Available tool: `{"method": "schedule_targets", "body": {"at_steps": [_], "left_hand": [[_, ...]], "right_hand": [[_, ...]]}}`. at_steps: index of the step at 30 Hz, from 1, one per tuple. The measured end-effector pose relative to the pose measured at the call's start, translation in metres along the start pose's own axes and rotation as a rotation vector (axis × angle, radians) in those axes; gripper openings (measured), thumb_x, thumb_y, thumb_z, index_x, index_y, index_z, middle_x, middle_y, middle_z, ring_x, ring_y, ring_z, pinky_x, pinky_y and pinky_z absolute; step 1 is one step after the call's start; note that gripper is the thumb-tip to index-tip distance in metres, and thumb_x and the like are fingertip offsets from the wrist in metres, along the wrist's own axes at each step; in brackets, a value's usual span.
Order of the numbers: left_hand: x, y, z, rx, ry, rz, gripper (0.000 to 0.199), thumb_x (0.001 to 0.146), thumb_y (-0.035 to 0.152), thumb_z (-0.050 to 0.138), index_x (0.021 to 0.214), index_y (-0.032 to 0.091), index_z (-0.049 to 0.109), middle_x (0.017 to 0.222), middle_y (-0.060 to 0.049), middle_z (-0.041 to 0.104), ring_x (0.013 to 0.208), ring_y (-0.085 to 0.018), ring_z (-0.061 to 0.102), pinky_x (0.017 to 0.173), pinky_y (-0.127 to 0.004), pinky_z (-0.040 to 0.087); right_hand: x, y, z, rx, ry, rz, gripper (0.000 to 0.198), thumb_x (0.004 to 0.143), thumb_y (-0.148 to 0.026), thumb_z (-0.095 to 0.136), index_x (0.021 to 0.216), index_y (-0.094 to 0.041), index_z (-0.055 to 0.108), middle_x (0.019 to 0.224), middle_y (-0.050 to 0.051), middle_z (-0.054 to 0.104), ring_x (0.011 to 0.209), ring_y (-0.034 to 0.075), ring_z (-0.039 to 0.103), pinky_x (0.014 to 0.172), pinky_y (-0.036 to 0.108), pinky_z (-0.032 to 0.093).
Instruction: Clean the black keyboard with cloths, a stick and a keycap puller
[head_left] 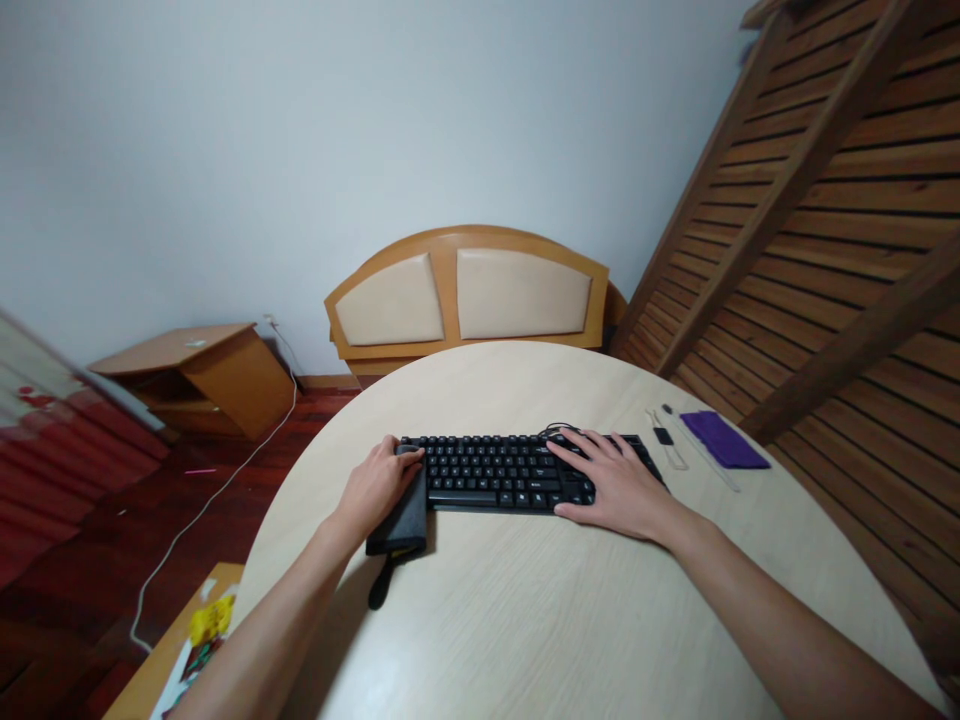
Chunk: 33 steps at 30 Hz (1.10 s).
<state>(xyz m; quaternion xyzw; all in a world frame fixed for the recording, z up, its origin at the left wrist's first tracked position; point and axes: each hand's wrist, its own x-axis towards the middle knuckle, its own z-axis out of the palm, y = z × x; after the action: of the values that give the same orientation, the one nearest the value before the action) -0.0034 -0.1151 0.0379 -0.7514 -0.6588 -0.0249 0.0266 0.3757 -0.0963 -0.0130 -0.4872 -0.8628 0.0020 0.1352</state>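
A black keyboard (491, 470) lies flat across the round, pale wooden table (480, 620). At its left end, my left hand (379, 482) is closed on a dark grey cloth pouch (401, 522), which covers the leftmost keys. From the pouch's near end hangs a black strap (381, 585), and a bit of yellow shows at its opening. My right hand (615, 485) rests with fingers spread over the keyboard's right part, hiding many keys there. Behind that hand, a black cable (559, 428) shows in part.
Right of the keyboard lie a folded purple cloth (724, 440), a thin clear stick (709, 455) and a looped cord with a black piece (663, 436). A padded headboard (465, 285) stands beyond the table, slatted wood (825, 220) at right, a low cabinet (202, 375) at left.
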Motion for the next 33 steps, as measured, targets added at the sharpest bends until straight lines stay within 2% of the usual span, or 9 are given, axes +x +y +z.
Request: {"method": "schedule_targets", "body": {"at_steps": [3, 6, 11, 14, 17, 23, 27, 33], "left_hand": [[-0.002, -0.008, -0.005, 0.059, 0.014, -0.033, 0.036, 0.102, 0.034, 0.046, 0.129, 0.028, 0.069, 0.114, -0.011, 0.057, 0.105, -0.028, 0.062, 0.082, -0.035, 0.054], [-0.001, -0.002, -0.012, 0.062, 0.082, -0.04, 0.035, 0.102, 0.033, 0.046, 0.128, 0.029, 0.069, 0.113, -0.011, 0.056, 0.106, -0.029, 0.06, 0.082, -0.036, 0.054], [0.009, 0.039, -0.021, -0.151, 0.165, 0.098, 0.036, 0.102, 0.04, 0.045, 0.126, 0.028, 0.07, 0.112, -0.008, 0.058, 0.093, -0.022, 0.064, 0.084, -0.033, 0.054], [0.016, 0.065, -0.013, -0.227, 0.15, 0.157, 0.038, 0.1, 0.046, 0.049, 0.126, 0.027, 0.069, 0.115, -0.009, 0.058, 0.092, -0.022, 0.066, 0.087, -0.035, 0.054], [0.018, 0.075, 0.001, -0.185, 0.115, 0.189, 0.038, 0.097, 0.045, 0.056, 0.125, 0.025, 0.07, 0.113, -0.011, 0.058, 0.098, -0.025, 0.066, 0.088, -0.037, 0.054], [0.004, 0.051, 0.013, -0.126, 0.102, 0.108, 0.038, 0.097, 0.042, 0.058, 0.13, 0.027, 0.066, 0.12, -0.01, 0.057, 0.095, -0.024, 0.067, 0.082, -0.035, 0.056], [-0.008, 0.027, 0.011, -0.092, 0.078, 0.026, 0.039, 0.097, 0.042, 0.057, 0.133, 0.028, 0.065, 0.123, -0.01, 0.057, 0.101, -0.025, 0.067, 0.082, -0.032, 0.056], [-0.018, 0.001, 0.0, -0.004, 0.064, -0.054, 0.038, 0.098, 0.04, 0.056, 0.133, 0.026, 0.065, 0.117, -0.01, 0.057, 0.096, -0.026, 0.067, 0.075, -0.033, 0.055]], "right_hand": [[0.0, -0.001, -0.001, 0.005, -0.006, 0.003, 0.086, 0.078, -0.073, 0.06, 0.154, -0.035, 0.042, 0.164, 0.006, 0.033, 0.144, 0.041, 0.035, 0.116, 0.066, 0.02], [0.0, -0.002, -0.002, 0.007, -0.005, 0.009, 0.086, 0.078, -0.071, 0.061, 0.154, -0.035, 0.042, 0.164, 0.006, 0.034, 0.144, 0.041, 0.035, 0.117, 0.067, 0.02], [0.0, -0.004, -0.004, 0.009, -0.008, 0.002, 0.085, 0.078, -0.069, 0.062, 0.153, -0.035, 0.042, 0.163, 0.006, 0.034, 0.144, 0.042, 0.035, 0.117, 0.067, 0.019], [0.0, -0.004, -0.004, -0.003, -0.001, 0.002, 0.085, 0.079, -0.069, 0.061, 0.153, -0.034, 0.042, 0.164, 0.006, 0.034, 0.144, 0.041, 0.034, 0.117, 0.066, 0.019], [0.0, -0.004, -0.004, -0.011, -0.007, 0.002, 0.085, 0.079, -0.07, 0.061, 0.154, -0.033, 0.042, 0.164, 0.006, 0.033, 0.145, 0.04, 0.034, 0.117, 0.065, 0.02], [0.0, -0.001, -0.001, 0.003, 0.005, -0.008, 0.086, 0.079, -0.071, 0.061, 0.154, -0.035, 0.041, 0.164, 0.006, 0.033, 0.144, 0.041, 0.034, 0.117, 0.066, 0.019], [-0.001, 0.0, 0.002, 0.002, 0.012, -0.011, 0.086, 0.079, -0.072, 0.06, 0.154, -0.036, 0.04, 0.164, 0.005, 0.033, 0.144, 0.041, 0.035, 0.117, 0.066, 0.02], [-0.001, 0.0, 0.001, -0.003, 0.0, -0.006, 0.085, 0.079, -0.071, 0.06, 0.154, -0.035, 0.04, 0.164, 0.005, 0.033, 0.144, 0.041, 0.034, 0.117, 0.066, 0.019]]}}
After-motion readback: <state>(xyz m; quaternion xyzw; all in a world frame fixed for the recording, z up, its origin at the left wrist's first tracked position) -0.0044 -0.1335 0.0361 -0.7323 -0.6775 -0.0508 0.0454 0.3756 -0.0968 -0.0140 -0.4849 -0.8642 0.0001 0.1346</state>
